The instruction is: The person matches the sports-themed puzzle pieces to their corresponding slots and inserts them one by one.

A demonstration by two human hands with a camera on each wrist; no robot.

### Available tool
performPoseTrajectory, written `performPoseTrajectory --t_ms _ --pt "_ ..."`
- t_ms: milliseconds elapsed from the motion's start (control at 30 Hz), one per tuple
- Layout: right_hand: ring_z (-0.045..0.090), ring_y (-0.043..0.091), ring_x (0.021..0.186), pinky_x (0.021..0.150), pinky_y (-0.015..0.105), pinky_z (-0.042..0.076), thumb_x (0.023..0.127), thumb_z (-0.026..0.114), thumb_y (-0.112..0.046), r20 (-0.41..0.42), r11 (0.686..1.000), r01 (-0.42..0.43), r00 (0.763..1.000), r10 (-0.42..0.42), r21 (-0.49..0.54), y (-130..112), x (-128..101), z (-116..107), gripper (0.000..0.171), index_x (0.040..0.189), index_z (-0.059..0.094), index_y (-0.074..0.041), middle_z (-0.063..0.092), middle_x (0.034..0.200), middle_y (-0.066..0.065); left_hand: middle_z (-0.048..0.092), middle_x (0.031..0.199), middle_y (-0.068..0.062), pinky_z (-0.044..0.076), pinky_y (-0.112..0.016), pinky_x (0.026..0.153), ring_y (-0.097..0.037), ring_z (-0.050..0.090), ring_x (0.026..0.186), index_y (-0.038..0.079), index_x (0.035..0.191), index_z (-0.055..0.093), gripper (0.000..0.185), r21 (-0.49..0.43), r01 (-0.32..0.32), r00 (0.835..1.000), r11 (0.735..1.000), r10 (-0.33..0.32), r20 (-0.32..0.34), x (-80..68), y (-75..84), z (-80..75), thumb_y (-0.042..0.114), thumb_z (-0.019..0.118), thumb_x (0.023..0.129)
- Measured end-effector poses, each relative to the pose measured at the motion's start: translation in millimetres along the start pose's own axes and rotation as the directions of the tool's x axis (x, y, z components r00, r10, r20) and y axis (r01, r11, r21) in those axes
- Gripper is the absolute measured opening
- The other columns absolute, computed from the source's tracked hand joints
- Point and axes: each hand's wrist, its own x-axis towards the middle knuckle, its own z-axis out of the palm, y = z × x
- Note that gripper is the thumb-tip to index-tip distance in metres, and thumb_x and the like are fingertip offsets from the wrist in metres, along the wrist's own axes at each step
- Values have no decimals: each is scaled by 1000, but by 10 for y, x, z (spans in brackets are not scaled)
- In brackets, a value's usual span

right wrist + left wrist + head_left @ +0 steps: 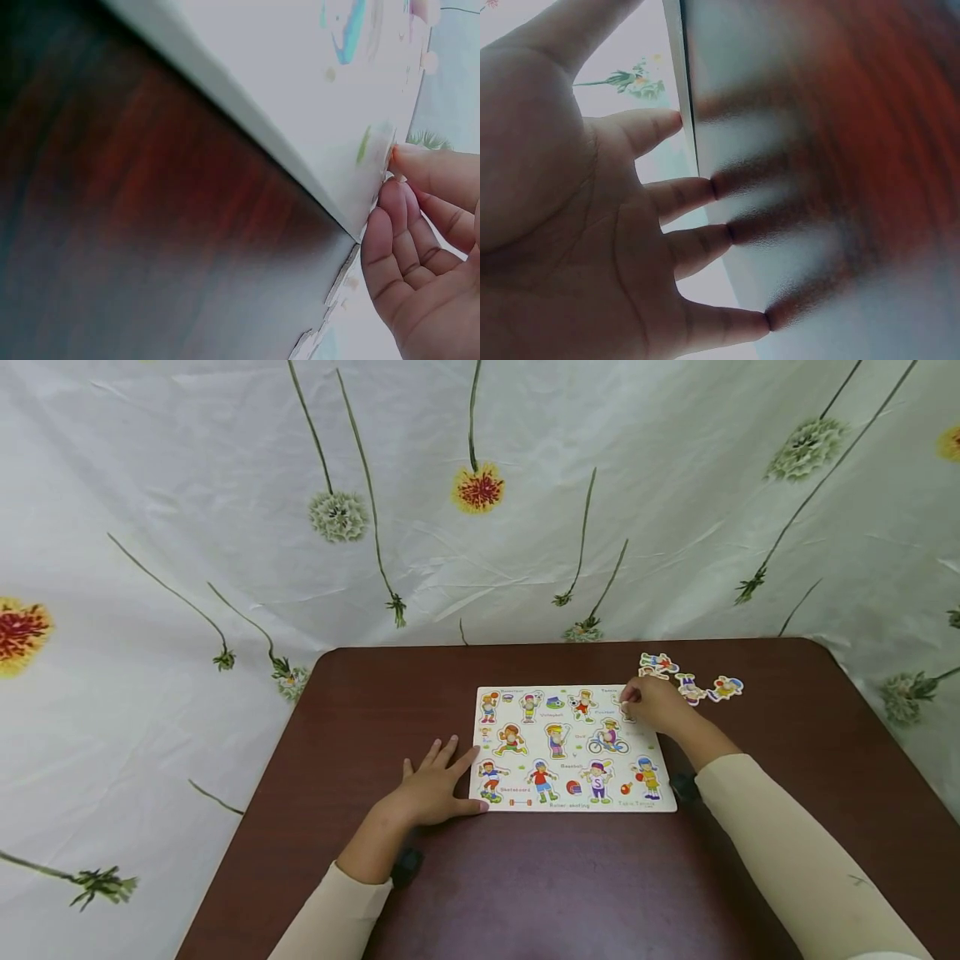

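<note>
The puzzle board point(573, 748) lies flat on the desk point(360, 710), a thin white rectangle whose long axis runs left to right across the person's view, its printed figures upright toward them. Its face is smooth and pale, filled with small cartoon sports figures and printed words; the right wrist view shows its plain straight edge point(247, 142) standing slightly off the dark surface.

The right hand point(654, 703) rests at the board's far right corner, its fingers point(390, 225) curled and drawn together against the board's edge. They seem to pinch something small there, but what it is cannot be told. The left hand point(433, 785) lies palm down on the desk just beside the board's left edge, its fingers point(697, 193) straight and spread apart, the tips touching the wood; the thumb lies along the board's near left corner.

Just beyond the right hand, four loose puzzle pieces point(690, 681) lie in a small cluster on the desk, flat cut-out figures with irregular outlines in bright colours.

The desk is dark reddish-brown with rounded corners and a faint sheen. Behind it hangs a creased white cloth point(480, 485) printed with long-stemmed flowers. Both arms wear cream sleeves point(787, 852).
</note>
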Motion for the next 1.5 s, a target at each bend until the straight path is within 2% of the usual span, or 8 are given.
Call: performPoseTrajectory --t_ms 300,600,700,867,1033,1167,1300,1500 --pt "59 26 90 77 38 49 98 64 -12 -32 999 2 999 -1 35 47 3 35 12 103 67 -2 64 99 15 10 172 -12 5 -78 115 -37 5 159 32 161 27 91 4 2 1000 1000 -2 -2 -3 5 1 59 72 87" --pt "60 31 104 82 38 51 102 59 -23 -119 985 -38 991 59 167 152 -82 -23 27 120 64 -2 63 113 17 10 172 -12 6 -78 115 -37 5 159 31 161 27 90 9 1 1000 1000 -1 -7 -21 21 -1 57 72 88" --pt "60 33 107 81 35 51 103 59 -25 -183 974 -40 980 82 225 210 -121 -65 32 125 63 -3 63 117 18 10 172 -13 6 -78 115 -37 5 159 31 161 27 90 7 1 1000 1000 -1 -8 -25 25 -1 57 72 88" --pt "59 28 104 76 22 47 103 59 -27 -297 944 -33 945 137 330 292 -164 -134 34 127 62 -3 63 116 16 10 172 -12 6 -78 115 -37 5 159 31 161 27 90 2 3 1000 1000 -3 -7 -24 23 3 57 72 88" --pt "56 18 95 68 16 46 103 59 -30 -336 920 -35 925 177 390 353 -179 -189 36 127 62 -3 62 113 12 10 172 -12 5 -78 115 -37 5 159 31 161 27 90 -2 4 1000 1000 -4 -7 -20 14 10 57 72 88" --pt "55 15 88 64 16 48 103 59 -30 -322 918 -48 928 187 394 383 -145 -204 36 127 62 -3 61 111 10 9 172 -11 5 -78 115 -37 5 159 32 161 26 90 -3 6 1000 1000 -6 -6 -21 1 15 58 71 88" --pt "57 22 89 64 21 50 104 58 -25 -305 935 -76 934 189 347 410 -84 -210 33 128 62 -3 61 112 13 9 172 -11 4 -79 115 -36 4 159 32 162 26 90 -7 7 1000 1000 -7 -4 -22 -3 13 58 71 88" --pt "59 38 106 80 42 52 103 57 -19 -256 979 -65 960 114 191 427 11 -245 32 128 60 2 59 119 23 9 172 -10 4 -79 115 -36 4 160 33 161 26 90 -3 3 1000 1000 -3 0 -18 -5 11 60 70 88"
